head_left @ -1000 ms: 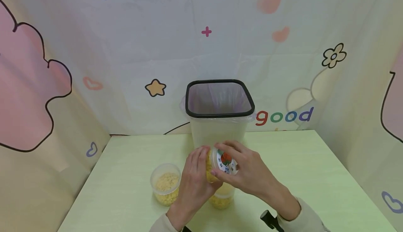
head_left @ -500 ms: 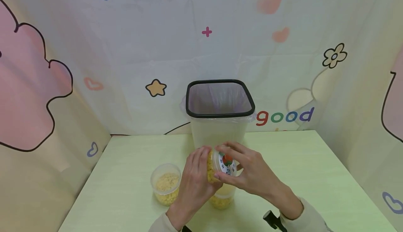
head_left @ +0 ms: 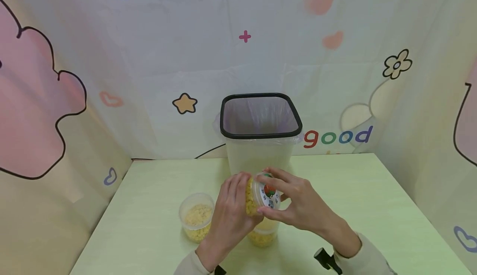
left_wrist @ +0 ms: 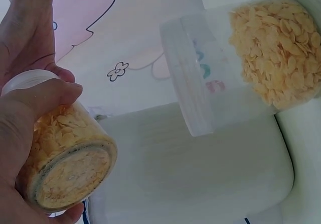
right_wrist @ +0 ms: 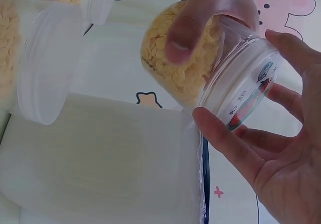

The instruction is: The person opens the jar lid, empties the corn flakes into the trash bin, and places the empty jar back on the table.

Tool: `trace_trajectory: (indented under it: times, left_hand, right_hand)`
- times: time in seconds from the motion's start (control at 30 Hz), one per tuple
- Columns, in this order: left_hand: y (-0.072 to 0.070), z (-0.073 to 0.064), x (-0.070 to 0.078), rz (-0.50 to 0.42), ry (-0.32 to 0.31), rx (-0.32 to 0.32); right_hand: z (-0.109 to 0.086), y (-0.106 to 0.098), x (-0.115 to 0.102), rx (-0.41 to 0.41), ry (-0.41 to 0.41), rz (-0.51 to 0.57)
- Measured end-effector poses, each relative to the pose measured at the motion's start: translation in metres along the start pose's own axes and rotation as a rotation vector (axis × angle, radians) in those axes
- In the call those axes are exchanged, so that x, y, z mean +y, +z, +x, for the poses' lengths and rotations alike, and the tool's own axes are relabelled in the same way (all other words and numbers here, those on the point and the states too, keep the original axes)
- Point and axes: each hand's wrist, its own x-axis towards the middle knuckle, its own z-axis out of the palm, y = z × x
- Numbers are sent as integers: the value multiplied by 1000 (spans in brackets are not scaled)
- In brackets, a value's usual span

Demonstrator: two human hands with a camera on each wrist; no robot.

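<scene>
A clear plastic jar (head_left: 250, 198) of pale yellow flakes is held tilted above the table, its lid facing right. My left hand (head_left: 232, 208) grips the jar's body, with the thumb across its side in the right wrist view. The fingertips and thumb of my right hand (head_left: 303, 198) hold the rim of the clear lid (right_wrist: 246, 83), which carries a label with a red fruit picture. The lid sits at the mouth of the jar. In the left wrist view, the jar's round base (left_wrist: 75, 176) faces the camera.
Left of my hands stands a clear tub (head_left: 197, 232) of flakes. Another flake-filled tub (head_left: 262, 239) stands below the held jar, partly hidden. A pale bin (head_left: 258, 153) with a black rim and a plastic liner is behind, against the printed curtain.
My right hand has shifted slightly right, and the labelled lid has turned a little with it. My left hand keeps its grip on the jar with almost no movement.
</scene>
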Motion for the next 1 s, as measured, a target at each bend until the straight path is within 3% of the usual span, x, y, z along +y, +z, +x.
trace_trajectory:
  times: [0.53, 1.0]
  left_hand:
    - [-4, 0, -3, -14, 3, -30]
    - [-8, 3, 0, -25, -10, -86]
  right_hand:
    - [-1, -1, 5, -52, -50, 37]
    - [-3, -5, 9, -30, -146, 61]
